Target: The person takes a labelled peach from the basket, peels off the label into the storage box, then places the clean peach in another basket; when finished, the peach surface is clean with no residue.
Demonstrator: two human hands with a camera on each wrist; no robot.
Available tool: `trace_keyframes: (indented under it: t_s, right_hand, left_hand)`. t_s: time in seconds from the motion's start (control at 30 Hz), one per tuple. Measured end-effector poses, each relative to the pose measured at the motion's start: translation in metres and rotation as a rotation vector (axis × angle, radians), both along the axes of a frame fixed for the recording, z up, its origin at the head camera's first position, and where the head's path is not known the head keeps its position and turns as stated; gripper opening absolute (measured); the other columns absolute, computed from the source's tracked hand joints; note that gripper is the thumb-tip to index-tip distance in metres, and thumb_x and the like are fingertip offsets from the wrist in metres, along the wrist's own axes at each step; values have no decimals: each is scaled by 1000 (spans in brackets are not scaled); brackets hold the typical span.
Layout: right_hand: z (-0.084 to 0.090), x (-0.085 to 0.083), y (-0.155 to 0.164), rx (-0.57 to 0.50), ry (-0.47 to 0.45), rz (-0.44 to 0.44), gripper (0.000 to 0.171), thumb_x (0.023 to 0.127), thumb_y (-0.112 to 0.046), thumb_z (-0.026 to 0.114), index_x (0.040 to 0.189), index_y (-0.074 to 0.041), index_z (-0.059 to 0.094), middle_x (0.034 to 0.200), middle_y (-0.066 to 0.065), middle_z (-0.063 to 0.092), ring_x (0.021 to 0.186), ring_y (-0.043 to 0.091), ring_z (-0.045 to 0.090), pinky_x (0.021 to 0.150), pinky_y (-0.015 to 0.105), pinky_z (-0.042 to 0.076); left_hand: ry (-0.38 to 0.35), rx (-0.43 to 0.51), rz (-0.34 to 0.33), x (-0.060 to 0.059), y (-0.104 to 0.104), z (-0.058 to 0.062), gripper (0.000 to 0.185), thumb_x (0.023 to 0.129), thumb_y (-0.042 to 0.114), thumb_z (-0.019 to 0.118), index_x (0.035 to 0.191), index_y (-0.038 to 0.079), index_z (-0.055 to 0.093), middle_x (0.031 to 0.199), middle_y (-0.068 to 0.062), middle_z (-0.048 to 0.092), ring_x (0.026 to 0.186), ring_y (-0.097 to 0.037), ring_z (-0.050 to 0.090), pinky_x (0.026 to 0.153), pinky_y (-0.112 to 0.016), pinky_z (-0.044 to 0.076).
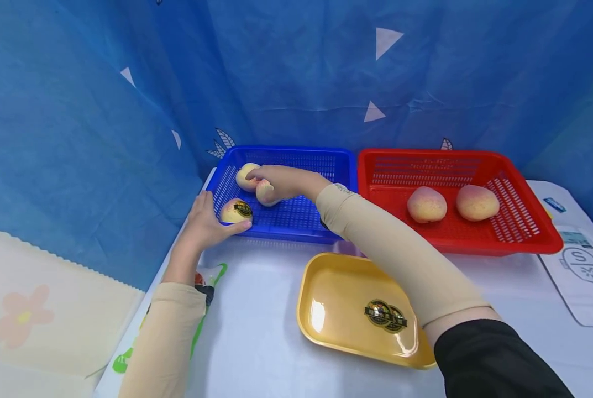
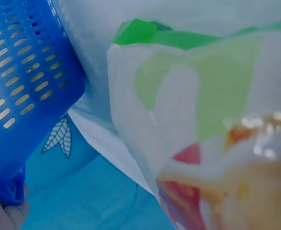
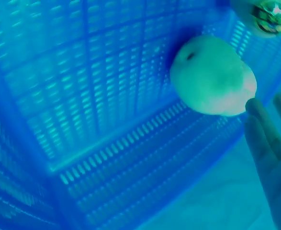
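My left hand (image 1: 204, 224) holds the near left corner of the blue basket (image 1: 296, 235), thumb along the front rim and fingers along the left side. In the left wrist view part of that hand (image 2: 8, 213) shows right at the basket's rim. Reaching inside from the right, my right hand (image 1: 288, 181) is over one peach (image 1: 264, 193), its fingertips against another peach (image 1: 245, 176) behind. The right wrist view shows extended fingers (image 3: 264, 139) at the side of a peach (image 3: 207, 76); the thumb is hidden. A third peach (image 1: 231, 211) with a black-and-gold sticker lies by the left thumb.
Right of the blue basket stands a red basket (image 1: 445, 243) with two peaches (image 1: 426, 205). A yellow tray (image 1: 341, 298) bearing two stickers sits in front, partly under the right forearm. A plastic package (image 2: 178, 115) lies beneath the left forearm. Blue cloth (image 1: 296, 72) hangs behind.
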State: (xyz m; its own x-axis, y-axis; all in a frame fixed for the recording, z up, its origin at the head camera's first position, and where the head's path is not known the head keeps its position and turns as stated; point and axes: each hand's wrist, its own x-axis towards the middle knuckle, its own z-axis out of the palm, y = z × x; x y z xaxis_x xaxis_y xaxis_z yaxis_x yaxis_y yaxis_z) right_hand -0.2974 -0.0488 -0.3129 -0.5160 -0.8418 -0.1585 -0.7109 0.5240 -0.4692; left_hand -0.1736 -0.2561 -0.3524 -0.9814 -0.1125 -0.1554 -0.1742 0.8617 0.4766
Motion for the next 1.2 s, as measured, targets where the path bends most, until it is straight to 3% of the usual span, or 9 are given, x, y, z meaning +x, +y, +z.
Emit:
trace_keyframes:
  t_s: [0.27,0.5,0.83,1.03,1.2]
  right_hand:
    - [-22,2,-21,97,102,140,70,93,-23,71,153,-19,36,157,3,39,147,21,35,123,37,28]
    - [-44,4,-26,50,158,230,76,91,-21,73,155,-21,32,160,-3,36,150,15,30,124,32,24]
    - [-63,3,-28,-50,200,220,75,89,-26,75,151,-19,35,154,-2,42,143,14,40,120,30,32]
    - [-69,5,-30,3,306,194,77,90,-29,73,155,-27,32,154,3,36,132,19,51,111,34,46]
    - [-71,5,-31,25,351,199,72,92,-32,72,152,-23,34,154,1,41,139,18,46,115,37,41]
  left_hand:
    - [-1,6,-4,0,1,0,138,74,76,67,156,-2,-12,164,-25,-13,152,-46,-8,120,-67,9]
    - [-6,11,0,2,0,0,138,75,75,68,156,-3,-12,164,-25,-13,152,-45,-9,120,-66,8]
    - [-5,3,-16,1,0,-3,138,75,76,67,155,-4,-13,164,-26,-14,152,-46,-9,121,-65,7]
    - [-14,2,-10,1,1,-3,138,75,76,66,155,-3,-14,163,-26,-15,152,-46,-10,121,-65,7]
    - [-15,0,-10,0,1,-2,138,75,76,66,155,-3,-14,164,-26,-14,152,-46,-11,121,-65,7]
